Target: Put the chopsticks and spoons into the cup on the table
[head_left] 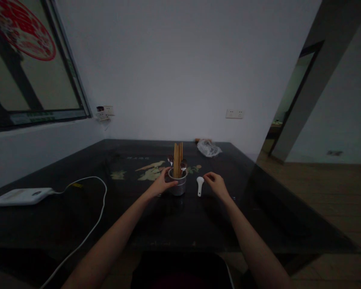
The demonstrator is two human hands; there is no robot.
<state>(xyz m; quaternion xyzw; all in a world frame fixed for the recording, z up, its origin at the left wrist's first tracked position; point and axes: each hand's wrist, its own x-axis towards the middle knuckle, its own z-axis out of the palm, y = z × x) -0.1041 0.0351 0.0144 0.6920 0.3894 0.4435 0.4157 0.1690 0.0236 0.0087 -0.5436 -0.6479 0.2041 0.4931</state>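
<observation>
A small metal cup (pixel 178 187) stands on the dark table (pixel 63 224), with wooden chopsticks (pixel 178 159) and dark-bowled spoons (pixel 170 160) upright in it. My left hand (pixel 161 184) grips the cup's left side, thumb along its rim. A white ceramic spoon (pixel 200 185) lies on the table just right of the cup. Beside that spoon hovers my right hand (pixel 216 184), fingers curled loosely with their tips close to the spoon's bowl, holding nothing that I can see.
A white flat device (pixel 21 196) with a white cable (pixel 90 224) lies at the left. A crumpled clear plastic bag (pixel 209 148) sits at the table's far edge by the wall. The table's right edge meets wooden floor (pixel 319 192) and a doorway.
</observation>
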